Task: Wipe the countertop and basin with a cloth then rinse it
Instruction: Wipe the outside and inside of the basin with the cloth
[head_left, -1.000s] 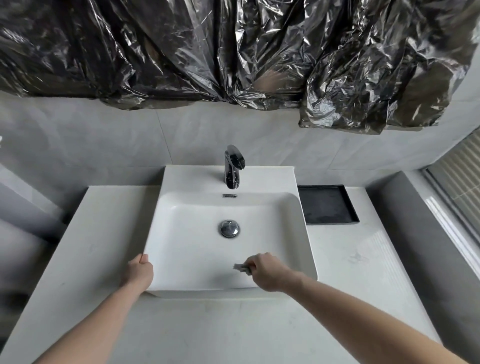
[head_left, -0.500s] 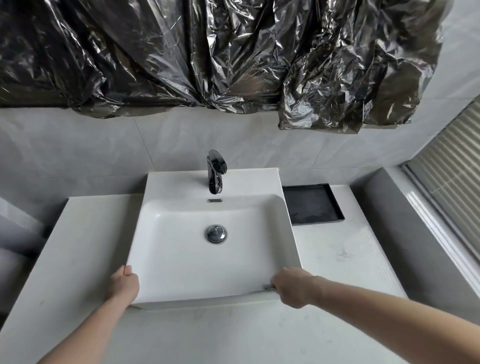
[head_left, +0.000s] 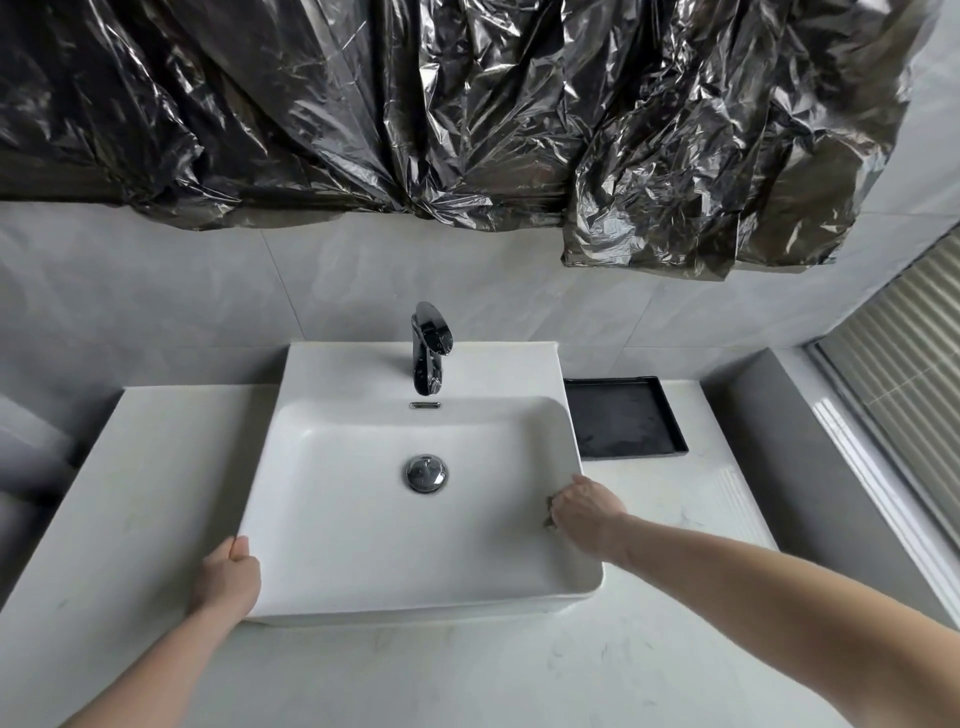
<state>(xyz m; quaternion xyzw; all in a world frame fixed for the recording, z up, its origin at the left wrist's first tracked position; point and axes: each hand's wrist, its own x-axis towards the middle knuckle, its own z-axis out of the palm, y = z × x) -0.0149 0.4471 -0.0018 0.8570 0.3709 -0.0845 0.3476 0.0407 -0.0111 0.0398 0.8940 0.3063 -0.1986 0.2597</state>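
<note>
The right hand (head_left: 584, 512) clutches a small grey cloth (head_left: 549, 515) against the basin (head_left: 363, 519)'s right rim. The left hand (head_left: 228, 577) grips the basin's near-left corner.

The right hand (head_left: 584, 512) with the cloth (head_left: 549, 514) moves from the basin's (head_left: 363, 545) front rim to its right rim

Cloth (head_left: 548, 512) mostly hidden beneath right hand (head_left: 584, 512). Both forearms cut off at lower edge. Desk (head_left: 467, 675) cropped at bottom.
</note>
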